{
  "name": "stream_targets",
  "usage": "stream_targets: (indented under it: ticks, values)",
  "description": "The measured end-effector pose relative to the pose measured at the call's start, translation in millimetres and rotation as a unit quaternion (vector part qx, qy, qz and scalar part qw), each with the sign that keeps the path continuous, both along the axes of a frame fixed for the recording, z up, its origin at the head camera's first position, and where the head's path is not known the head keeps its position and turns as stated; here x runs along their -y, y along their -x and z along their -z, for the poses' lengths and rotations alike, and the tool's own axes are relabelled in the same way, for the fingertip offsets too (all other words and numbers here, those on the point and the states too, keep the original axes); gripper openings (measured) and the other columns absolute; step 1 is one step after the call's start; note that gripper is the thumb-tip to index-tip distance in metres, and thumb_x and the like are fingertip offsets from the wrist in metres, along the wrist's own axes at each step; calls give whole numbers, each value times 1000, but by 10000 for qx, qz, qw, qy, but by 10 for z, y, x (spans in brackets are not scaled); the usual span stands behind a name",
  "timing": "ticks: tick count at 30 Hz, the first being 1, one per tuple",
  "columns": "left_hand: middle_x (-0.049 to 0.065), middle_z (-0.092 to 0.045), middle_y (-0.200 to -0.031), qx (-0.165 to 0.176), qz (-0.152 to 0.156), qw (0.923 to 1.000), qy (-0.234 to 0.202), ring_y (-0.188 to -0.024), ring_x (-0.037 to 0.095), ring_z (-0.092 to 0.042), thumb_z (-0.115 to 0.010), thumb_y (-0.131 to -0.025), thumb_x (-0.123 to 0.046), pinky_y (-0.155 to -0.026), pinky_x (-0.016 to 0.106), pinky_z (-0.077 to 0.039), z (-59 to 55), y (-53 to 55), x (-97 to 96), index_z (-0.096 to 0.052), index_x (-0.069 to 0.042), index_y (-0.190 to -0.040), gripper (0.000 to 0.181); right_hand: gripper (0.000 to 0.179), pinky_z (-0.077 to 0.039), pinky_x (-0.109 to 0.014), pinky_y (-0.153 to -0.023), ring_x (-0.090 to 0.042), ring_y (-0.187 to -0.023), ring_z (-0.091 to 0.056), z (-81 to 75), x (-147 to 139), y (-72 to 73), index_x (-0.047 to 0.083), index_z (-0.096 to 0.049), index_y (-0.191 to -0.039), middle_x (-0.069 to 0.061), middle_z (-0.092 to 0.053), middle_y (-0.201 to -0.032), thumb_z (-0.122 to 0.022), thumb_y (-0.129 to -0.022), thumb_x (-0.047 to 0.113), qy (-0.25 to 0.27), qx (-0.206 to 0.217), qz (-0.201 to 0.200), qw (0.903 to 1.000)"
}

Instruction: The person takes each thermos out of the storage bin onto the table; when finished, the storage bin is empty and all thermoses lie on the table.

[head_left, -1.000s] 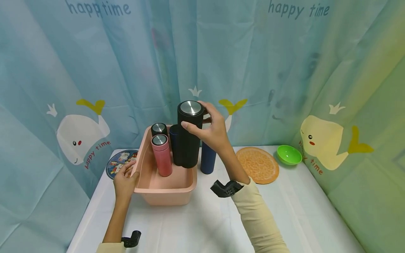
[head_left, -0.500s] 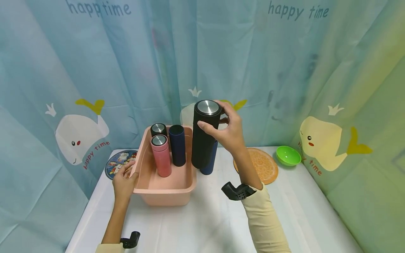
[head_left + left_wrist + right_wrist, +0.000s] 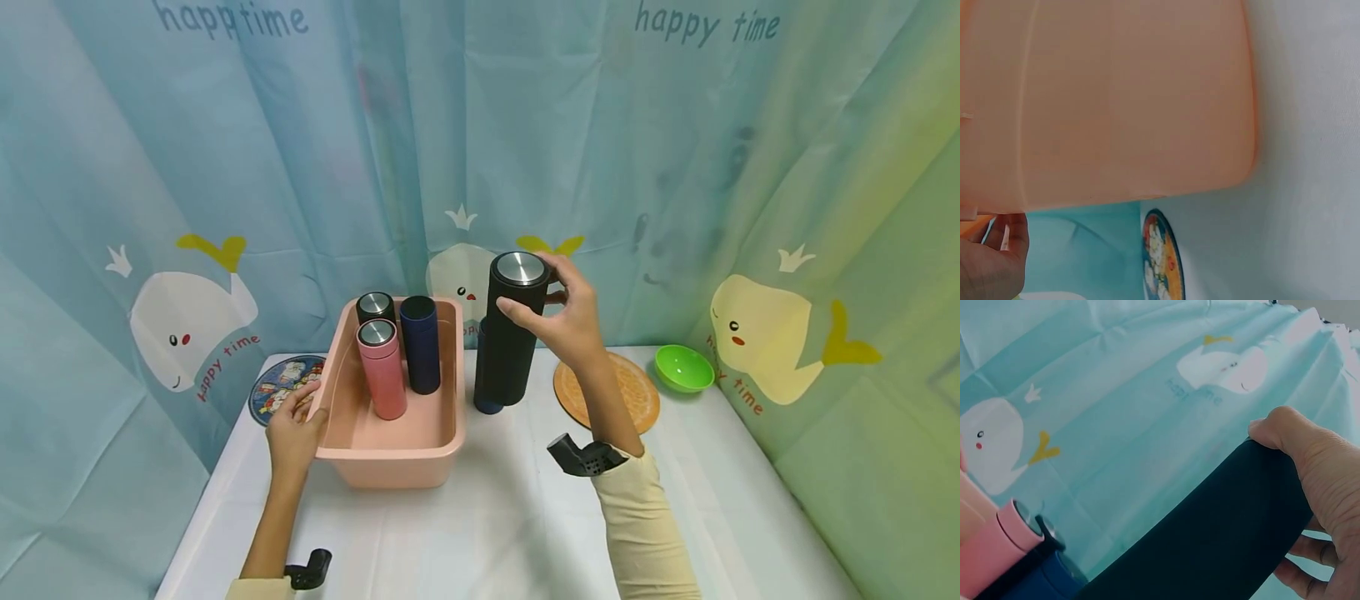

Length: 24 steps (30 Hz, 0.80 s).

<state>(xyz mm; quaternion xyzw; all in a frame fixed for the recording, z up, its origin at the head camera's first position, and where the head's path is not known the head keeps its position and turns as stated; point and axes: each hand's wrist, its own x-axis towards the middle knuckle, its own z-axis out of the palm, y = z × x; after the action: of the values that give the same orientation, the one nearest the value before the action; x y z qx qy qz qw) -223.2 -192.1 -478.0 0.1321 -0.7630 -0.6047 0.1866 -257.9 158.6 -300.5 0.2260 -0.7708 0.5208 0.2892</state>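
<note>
My right hand [image 3: 566, 321] grips a tall black thermos [image 3: 512, 342] with a silver lid, near its top, to the right of the pink plastic tub [image 3: 390, 454]. In the right wrist view, the thumb lies on one side of the thermos [image 3: 1210, 525] and the fingers on the other. My left hand [image 3: 295, 425] holds the tub's left rim. Inside the tub stand a pink thermos [image 3: 386, 379], a dark blue thermos [image 3: 422, 346] and a black thermos [image 3: 375, 308] with a silver lid. Behind the held thermos, another blue thermos [image 3: 489, 407] is mostly hidden.
A round orange mat [image 3: 633, 392] lies right of the held thermos, partly under the right forearm. Beyond it stands a green bowl [image 3: 684, 369]. Left of the tub is a round patterned mat [image 3: 277, 383]. A blue curtain [image 3: 360, 150] hangs behind the white table [image 3: 450, 542].
My right hand has carried the black thermos rightward from above the tub to beside it, lowering it slightly. The dark blue thermos in the tub has come into full view. My left hand stays put.
</note>
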Motion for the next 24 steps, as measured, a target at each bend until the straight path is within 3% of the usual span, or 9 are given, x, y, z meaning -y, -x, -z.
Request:
stream_targets:
  ticks: [5, 11, 16, 24]
  values:
    - [25, -62, -128, 23, -53, 9999, 156, -117, 34, -62, -64, -87, -2, -76, 9, -47, 1, -1, -2, -62, -4, -127, 40, 57, -48, -20, -71, -10, -93, -53, 84, -111, 28, 8, -61, -127, -9, -63, -111, -81, -74, 16, -71, 255, 227, 9994]
    - [27, -63, -125, -70, -72, 9999, 125, -115, 35, -62, -64, -87, 0, -69, 0, -44, -16, 12, -6, -62, -2, -126, 39, 58, -48, -18, -74, -11, -94, -52, 195, -248, 86, 6, -60, -127, -10, -63, -113, -82, -74, 17, -166, 533, 511, 9971]
    - [28, -63, -125, -64, -62, 9999, 131, -114, 35, -62, -64, -87, 0, -66, -1, -44, -17, 7, -4, -62, -2, -126, 39, 59, -48, -18, -77, -13, -96, -52, 302, -353, 129, 6, -59, -129, -11, -63, -116, -81, -75, 18, -228, 773, 747, 9939]
    - [26, -62, -126, -75, -69, 9997, 205, -115, 34, -63, -64, -88, -1, -67, 1, -45, 13, 9, 4, -62, -3, -126, 39, 64, -53, -45, -89, -28, -105, -56, 522, -469, 219, 3, -56, -133, -16, -59, -123, -81, -76, 21, -297, 1249, 936, 9873]
